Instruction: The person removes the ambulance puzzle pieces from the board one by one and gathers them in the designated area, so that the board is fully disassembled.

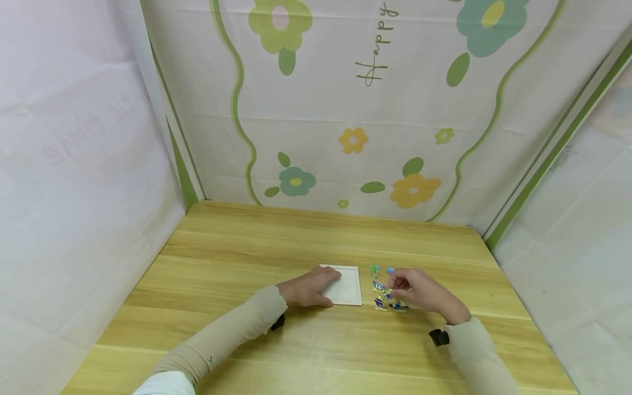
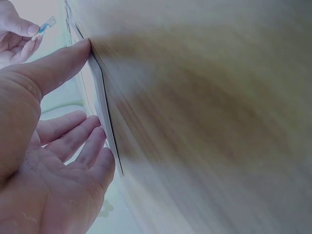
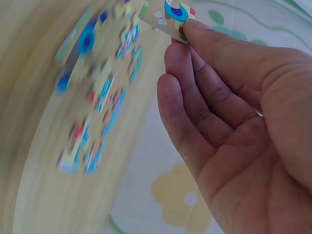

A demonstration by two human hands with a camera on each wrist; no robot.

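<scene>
My left hand [image 1: 307, 288] rests at the left side of a white square puzzle board [image 1: 348, 289], its fingers extended. In the left wrist view the thumb and fingertips touch the board's edge [image 2: 108, 114]. To the right, my right hand [image 1: 422, 291] is above a group of loose puzzle pieces [image 1: 379, 303]. Between thumb and fingers it pinches one puzzle piece [image 3: 165, 18], tan with a blue ring shape and bits of white and red. That same hand shows in the left wrist view's upper left corner. The loose pieces [image 3: 105, 92] look blurred in the right wrist view.
The wooden table [image 1: 276, 351] is enclosed by a floral cloth [image 1: 306, 109] at the back and pale cloth walls [image 1: 74, 192] at the sides. Several colourful pieces lie just right of the board. Dark wrist devices [image 1: 438, 337] sit on both wrists.
</scene>
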